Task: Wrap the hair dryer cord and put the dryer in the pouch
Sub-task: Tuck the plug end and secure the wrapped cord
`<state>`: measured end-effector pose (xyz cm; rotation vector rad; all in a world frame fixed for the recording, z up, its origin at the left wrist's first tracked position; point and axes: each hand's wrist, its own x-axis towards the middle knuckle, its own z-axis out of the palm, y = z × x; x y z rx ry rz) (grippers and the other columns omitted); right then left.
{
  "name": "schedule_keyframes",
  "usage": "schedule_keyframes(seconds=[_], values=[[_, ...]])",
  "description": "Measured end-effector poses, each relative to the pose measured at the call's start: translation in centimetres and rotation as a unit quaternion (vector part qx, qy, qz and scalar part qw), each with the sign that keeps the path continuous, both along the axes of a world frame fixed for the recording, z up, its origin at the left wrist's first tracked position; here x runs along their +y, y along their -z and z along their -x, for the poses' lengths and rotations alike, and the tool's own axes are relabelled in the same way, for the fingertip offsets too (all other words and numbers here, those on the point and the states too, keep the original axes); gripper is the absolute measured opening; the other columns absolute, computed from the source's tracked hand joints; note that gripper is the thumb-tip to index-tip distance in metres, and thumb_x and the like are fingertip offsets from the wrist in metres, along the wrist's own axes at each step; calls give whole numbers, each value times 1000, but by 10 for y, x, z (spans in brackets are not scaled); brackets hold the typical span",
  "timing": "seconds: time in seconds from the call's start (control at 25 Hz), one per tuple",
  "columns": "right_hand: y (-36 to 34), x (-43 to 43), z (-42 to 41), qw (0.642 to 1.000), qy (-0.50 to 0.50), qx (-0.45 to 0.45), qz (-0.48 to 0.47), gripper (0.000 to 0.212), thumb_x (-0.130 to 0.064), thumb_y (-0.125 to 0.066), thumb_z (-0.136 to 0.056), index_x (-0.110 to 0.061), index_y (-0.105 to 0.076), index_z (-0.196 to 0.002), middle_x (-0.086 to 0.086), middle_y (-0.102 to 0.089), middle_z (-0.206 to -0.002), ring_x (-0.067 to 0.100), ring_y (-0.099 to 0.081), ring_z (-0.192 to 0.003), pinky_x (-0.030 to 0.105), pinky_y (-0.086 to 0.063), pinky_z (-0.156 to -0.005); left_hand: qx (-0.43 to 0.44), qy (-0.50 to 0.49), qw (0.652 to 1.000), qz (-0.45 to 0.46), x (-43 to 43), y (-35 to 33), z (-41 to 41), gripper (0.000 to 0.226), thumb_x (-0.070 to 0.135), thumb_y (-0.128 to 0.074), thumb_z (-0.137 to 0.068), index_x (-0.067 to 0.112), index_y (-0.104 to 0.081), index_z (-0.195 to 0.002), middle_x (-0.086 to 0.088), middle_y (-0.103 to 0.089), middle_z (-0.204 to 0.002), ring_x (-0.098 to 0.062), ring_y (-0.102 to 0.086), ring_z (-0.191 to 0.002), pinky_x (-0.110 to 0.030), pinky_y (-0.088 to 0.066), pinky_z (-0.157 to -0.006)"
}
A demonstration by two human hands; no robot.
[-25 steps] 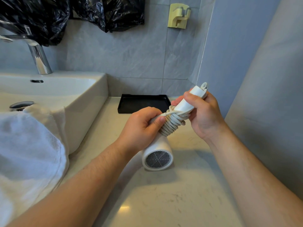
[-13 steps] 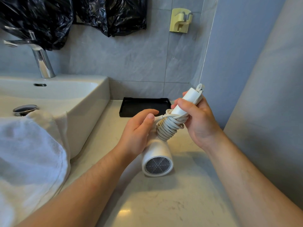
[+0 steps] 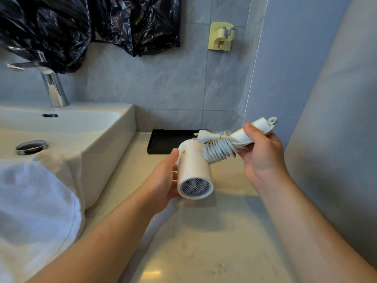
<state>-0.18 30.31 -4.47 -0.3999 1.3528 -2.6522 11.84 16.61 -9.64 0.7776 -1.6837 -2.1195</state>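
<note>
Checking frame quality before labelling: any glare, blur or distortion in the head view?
Head view: glare patch on the countertop near the bottom edge; towel at left soft and washed out; wide-angle lens bends the wall corner; hair dryer and cord sharp.

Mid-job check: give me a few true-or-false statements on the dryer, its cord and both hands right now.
1. The cord is coiled around the handle. True.
2. The dryer lies untouched in the sink. False: the left hand holds its barrel and the right hand has a grip on the handle.
3. A black tray sits behind the dryer. True.
4. The plug is in a wall socket. False: it sticks out loose beside the coils.
</note>
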Motion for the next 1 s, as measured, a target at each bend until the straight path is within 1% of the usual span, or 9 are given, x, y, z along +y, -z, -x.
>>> schedule_keyframes(seconds=[0.08,0.12,0.24,0.4,0.52,0.68,0.76,0.84,1.0], values=[[-1,-1,-2,999,-25,-7,44,14,-2,-60,-90,-12,-57,-82,5,-63,-75,15,-69,-60,34,-57,-63,32,29,997,-60,0,-2,-1,49,52,-38,-100,12,-62,-117,-16,-76,-101,-29,-74,-84,-39,-57,-72],[-1,-1,-3,998,-38,-2,49,15,-2,-58,-91,-13,-56,-81,6,-62,-76,15,-69,-60,34,-56,-63,47,26,996,-71,0,-1,-1,46,50,-40,-100,14,-62,-119,-13,-77,-98,-27,-74,-83,-37,-57,-69],[1,-4,-4,998,-62,18,14,14,-5,-57,-92,-15,-56,-81,9,-64,-83,18,-66,-71,36,-52,-70,70,7,995,-71,-6,4,2,45,48,-42,-99,15,-64,-122,-9,-78,-97,-24,-73,-82,-34,-54,-70],[12,-9,1,995,-94,-2,-23,5,-12,-57,-92,-17,-56,-94,13,-66,-99,27,-67,-91,44,-55,-79,77,-9,995,-61,-12,7,1,45,47,-44,-98,14,-65,-119,-10,-78,-94,-23,-73,-79,-33,-52,-70],[20,-12,4,993,-109,-20,-34,8,-11,-57,-92,-17,-56,-96,12,-68,-98,25,-70,-91,44,-57,-72,80,-17,994,-72,-17,10,2,45,48,-45,-97,14,-67,-114,-9,-77,-88,-21,-73,-74,-32,-53,-67],[32,-18,8,992,-111,-48,-39,10,-8,-56,-92,-17,-57,-95,10,-71,-94,25,-72,-91,45,-57,-74,76,-18,993,-83,-23,22,7,40,45,-43,-99,15,-67,-108,-6,-77,-80,-18,-73,-68,-29,-56,-58],[37,-19,12,991,-108,-68,-30,14,-9,-57,-92,-15,-57,-104,13,-70,-103,28,-71,-97,46,-58,-74,71,-14,995,-75,-25,25,7,36,41,-42,-99,15,-67,-102,-6,-76,-78,-19,-73,-68,-34,-56,-66],[43,-20,17,990,-103,-92,-29,22,-10,-57,-91,-13,-54,-113,15,-67,-112,27,-70,-101,45,-59,-76,63,-24,995,-68,-28,29,8,36,41,-47,-95,12,-67,-105,-9,-76,-84,-22,-73,-74,-39,-54,-74],[56,-21,24,987,-111,-116,-9,25,-11,-58,-89,-12,-55,-114,15,-65,-116,25,-70,-102,39,-59,-75,42,-44,997,-53,-31,39,9,64,52,-61,-72,6,-64,-116,-22,-71,-106,-40,-68,-97,-47,-52,-80]])
